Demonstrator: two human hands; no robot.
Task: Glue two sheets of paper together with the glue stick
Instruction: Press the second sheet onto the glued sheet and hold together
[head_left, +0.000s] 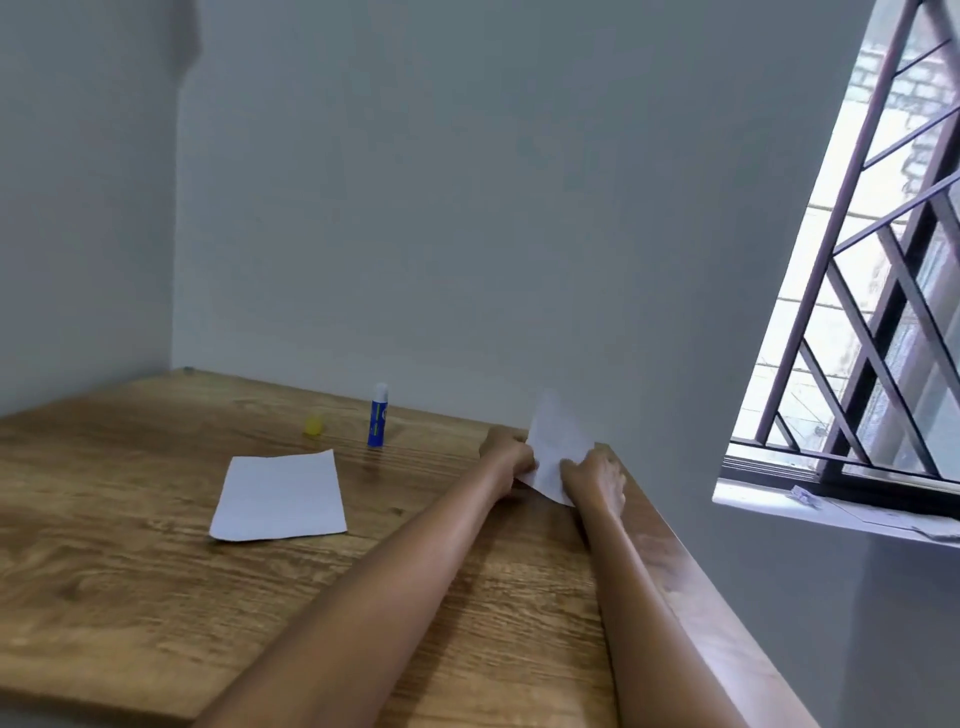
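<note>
A white sheet of paper (280, 496) lies flat on the wooden table (130, 571), left of centre. A second white sheet (556, 447) is lifted off the table at the far right, near the wall. My left hand (506, 457) pinches its left edge and my right hand (597, 480) grips its lower right edge. The blue glue stick (378, 415) stands upright and uncapped near the back of the table, apart from both hands. Its yellow cap (314, 426) lies to its left.
The table meets grey walls (467, 208) at the back and right. A barred window (883, 312) with a sill (857, 514) holding scraps is at the right. The table's right edge (701, 597) runs beside my right forearm.
</note>
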